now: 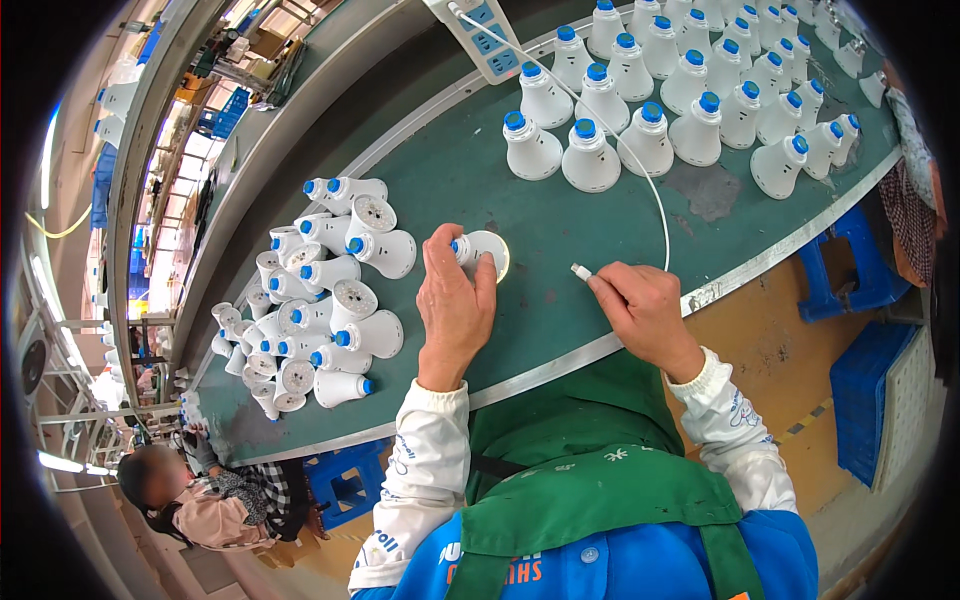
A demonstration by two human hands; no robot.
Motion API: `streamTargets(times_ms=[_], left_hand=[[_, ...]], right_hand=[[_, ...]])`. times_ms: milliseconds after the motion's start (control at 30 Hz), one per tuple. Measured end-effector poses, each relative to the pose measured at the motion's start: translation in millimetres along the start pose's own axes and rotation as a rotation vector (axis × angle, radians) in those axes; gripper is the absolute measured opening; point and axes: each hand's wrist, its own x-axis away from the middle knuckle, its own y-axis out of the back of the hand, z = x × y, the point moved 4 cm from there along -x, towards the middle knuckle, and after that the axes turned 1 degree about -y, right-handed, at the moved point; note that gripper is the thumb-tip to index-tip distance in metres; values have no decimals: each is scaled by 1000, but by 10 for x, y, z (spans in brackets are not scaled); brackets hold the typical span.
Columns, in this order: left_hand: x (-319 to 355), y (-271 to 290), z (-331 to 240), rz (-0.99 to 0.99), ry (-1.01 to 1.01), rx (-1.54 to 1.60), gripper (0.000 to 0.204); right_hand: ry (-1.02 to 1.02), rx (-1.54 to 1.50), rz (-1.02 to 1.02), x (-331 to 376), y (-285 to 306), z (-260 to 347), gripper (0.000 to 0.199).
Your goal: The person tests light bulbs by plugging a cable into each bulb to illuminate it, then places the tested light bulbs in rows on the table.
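My left hand (455,305) is closed round a white cone-shaped lamp housing (487,247) with a blue cap, tipped on its side over the green bench. A pale yellow glow rims its wide end. Between the thumb and fingers of my right hand (640,305) is the white plug of a cable (581,271), its metal tip pointing left, apart from the housing. The cable runs up to a power strip (485,40) at the back of the bench. Left of my left hand lies a heap of similar housings (375,335), several showing their round ends.
Rows of upright housings with blue caps (648,140) stand at the back right. The green bench (540,350) has a pale metal front edge. Blue stools (850,265) and a blue crate (870,400) are below it. Another person (230,500) sits at the far left.
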Motion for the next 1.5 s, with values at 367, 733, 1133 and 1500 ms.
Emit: streamTargets(times_ms=[367, 733, 1133, 1500], left_hand=[[-12, 3, 33, 54, 79, 29, 39], [-23, -36, 50, -7, 18, -33, 42], [-26, -10, 16, 11, 50, 15, 37], [-14, 17, 4, 69, 80, 22, 43]], right_hand=[[7, 20, 1, -9, -9, 6, 17], [9, 21, 13, 0, -5, -1, 14], [21, 11, -8, 0, -7, -4, 20], [24, -26, -10, 3, -2, -12, 21]])
